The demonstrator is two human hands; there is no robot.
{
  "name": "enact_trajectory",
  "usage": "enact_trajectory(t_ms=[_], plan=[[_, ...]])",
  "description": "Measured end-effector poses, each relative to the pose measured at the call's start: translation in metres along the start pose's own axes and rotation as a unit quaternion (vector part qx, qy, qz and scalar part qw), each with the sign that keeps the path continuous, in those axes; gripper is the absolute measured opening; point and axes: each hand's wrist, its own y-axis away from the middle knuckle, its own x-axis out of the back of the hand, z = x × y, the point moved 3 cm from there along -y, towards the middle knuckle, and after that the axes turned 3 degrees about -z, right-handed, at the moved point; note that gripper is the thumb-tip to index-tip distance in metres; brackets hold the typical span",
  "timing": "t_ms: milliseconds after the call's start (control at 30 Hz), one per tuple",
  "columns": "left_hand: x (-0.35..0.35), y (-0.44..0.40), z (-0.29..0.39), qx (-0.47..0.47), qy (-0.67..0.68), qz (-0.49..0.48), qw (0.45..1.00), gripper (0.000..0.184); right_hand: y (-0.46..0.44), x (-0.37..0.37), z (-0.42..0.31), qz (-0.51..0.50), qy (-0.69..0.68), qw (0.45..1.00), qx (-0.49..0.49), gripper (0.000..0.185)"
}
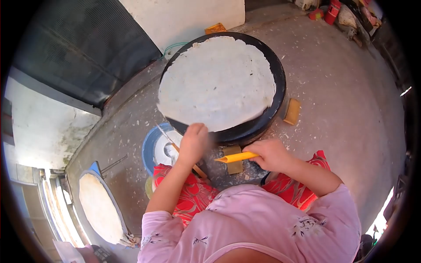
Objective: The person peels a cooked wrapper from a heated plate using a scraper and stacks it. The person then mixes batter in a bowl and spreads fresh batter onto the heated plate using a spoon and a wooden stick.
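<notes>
A thin, pale round sheet [217, 83] covers most of a large black round griddle [280, 83]. My left hand [194, 142] is at the griddle's near edge, beside the sheet's near left edge, its fingers closed; motion blur hides what they may hold. My right hand [272, 155] is closed around the end of a yellow tool [237, 157], which points left, just in front of the griddle. Below and left of the griddle, a blue bucket [149, 151] holds white batter [161, 147] and a ladle, partly hidden by my left forearm.
Brick-like blocks stand right of the griddle [292, 111], in front of it [233, 164] and behind it [215, 29]. At the lower left lies a round tray with pale sheets [101, 208]. A white wall [188, 19] rises behind; a red object [332, 12] stands at the upper right.
</notes>
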Motion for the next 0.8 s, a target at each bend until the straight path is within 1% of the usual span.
enact_trajectory(t_ms=[33, 67, 133, 167, 200, 233, 267, 300, 333, 367, 433, 500, 567, 600, 633, 667, 700, 733, 800], plan=[[-0.009, 0.011, 0.001, 0.035, 0.015, -0.064, 0.997, 0.03, 0.008, 0.002, 0.0, -0.023, -0.022, 0.999, -0.028, 0.026], [-0.013, 0.022, 0.003, 0.065, 0.04, -0.099, 0.992, 0.043, 0.013, 0.002, 0.0, -0.046, -0.044, 0.996, -0.056, 0.027], [-0.026, 0.037, -0.011, 0.109, -0.005, -0.054, 0.993, 0.05, 0.019, 0.002, 0.002, -0.026, -0.061, 0.995, -0.072, 0.027], [-0.046, 0.04, -0.025, 0.106, -0.007, -0.055, 0.993, 0.05, 0.022, 0.001, 0.004, -0.006, -0.079, 0.993, -0.088, 0.026], [-0.061, 0.049, -0.052, 0.291, -0.03, 0.072, 0.954, 0.049, 0.024, -0.002, 0.005, -0.004, -0.082, 0.993, -0.09, 0.026], [-0.059, 0.055, -0.062, 0.458, -0.052, 0.199, 0.865, 0.047, 0.026, -0.007, 0.01, 0.015, -0.077, 0.993, -0.085, 0.027], [-0.057, 0.053, -0.071, 0.455, -0.055, 0.2, 0.866, 0.047, 0.027, -0.011, 0.013, 0.033, -0.072, 0.994, -0.08, 0.027], [-0.052, 0.057, -0.085, 0.631, 0.164, 0.197, 0.732, 0.043, 0.027, -0.014, 0.015, 0.038, -0.073, 0.993, -0.079, 0.027], [-0.053, 0.061, -0.092, 0.746, 0.367, 0.174, 0.527, 0.04, 0.027, -0.017, 0.015, 0.037, -0.07, 0.993, -0.083, 0.027], [-0.057, 0.068, -0.113, 0.743, 0.365, 0.175, 0.533, 0.04, 0.027, -0.019, 0.015, 0.036, -0.068, 0.993, -0.088, 0.027], [-0.081, 0.085, -0.164, 0.685, 0.492, 0.192, 0.501, 0.025, 0.027, -0.019, 0.013, 0.041, -0.068, 0.994, -0.077, 0.027], [-0.054, 0.06, -0.172, 0.649, 0.464, 0.226, 0.559, 0.017, 0.027, -0.018, 0.013, 0.044, -0.07, 0.995, -0.063, 0.027], [0.006, 0.015, -0.157, 0.538, 0.36, 0.246, 0.722, 0.011, 0.029, -0.016, 0.012, 0.036, -0.056, 0.996, -0.056, 0.027], [0.021, -0.002, -0.181, 0.456, 0.33, 0.296, 0.771, 0.016, 0.029, -0.015, 0.012, 0.04, -0.057, 0.996, -0.055, 0.027], [0.062, -0.032, -0.171, 0.44, 0.082, 0.253, 0.858, 0.021, 0.029, -0.014, 0.012, 0.041, -0.048, 0.997, -0.052, 0.027], [0.086, -0.06, -0.188, 0.406, -0.001, 0.247, 0.88, 0.024, 0.029, -0.013, 0.011, 0.041, -0.038, 0.997, -0.049, 0.027], [0.123, -0.093, -0.157, 0.338, -0.075, 0.237, 0.908, 0.024, 0.029, -0.012, 0.011, 0.043, -0.039, 0.997, -0.047, 0.027], [0.146, -0.122, -0.144, 0.296, -0.112, 0.25, 0.915, 0.024, 0.028, -0.011, 0.01, 0.045, -0.024, 0.998, -0.043, 0.027], [0.186, -0.173, -0.095, 0.249, -0.168, 0.271, 0.914, 0.022, 0.027, -0.011, 0.009, 0.049, -0.01, 0.998, -0.039, 0.026]])
